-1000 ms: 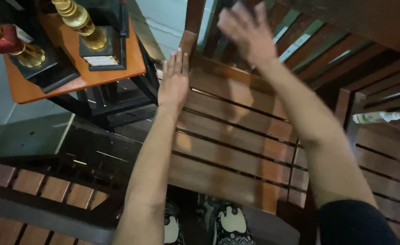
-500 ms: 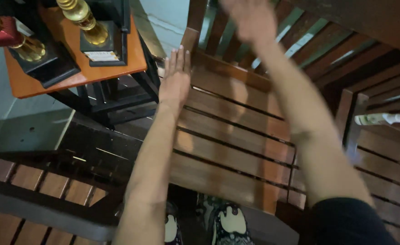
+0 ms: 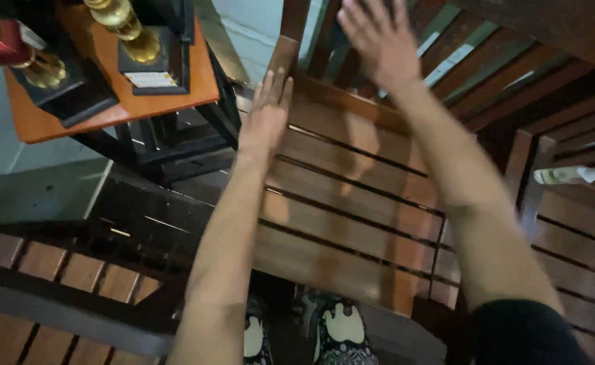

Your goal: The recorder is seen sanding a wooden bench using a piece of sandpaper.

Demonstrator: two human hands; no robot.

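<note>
My left hand [image 3: 267, 111] lies flat, fingers together, on the far left corner of a brown slatted wooden chair seat [image 3: 351, 203]. My right hand [image 3: 378, 40] is raised above the chair's backrest [image 3: 324, 47], fingers spread, holding nothing. Both forearms stretch out over the seat. Down at the frame's lower edge my feet in patterned slippers [image 3: 341, 331] stand in front of the chair.
An orange-topped small table [image 3: 108, 108] on a black frame stands at the upper left, carrying gold trophies [image 3: 125, 30] on black bases. Another slatted chair [image 3: 581, 230] is at the right, and slatted wood [image 3: 47, 270] at the lower left. The floor is dark tile.
My right hand has moved slightly up and away over the backrest. My left hand stays flat on the seat corner. The view has shifted a little.
</note>
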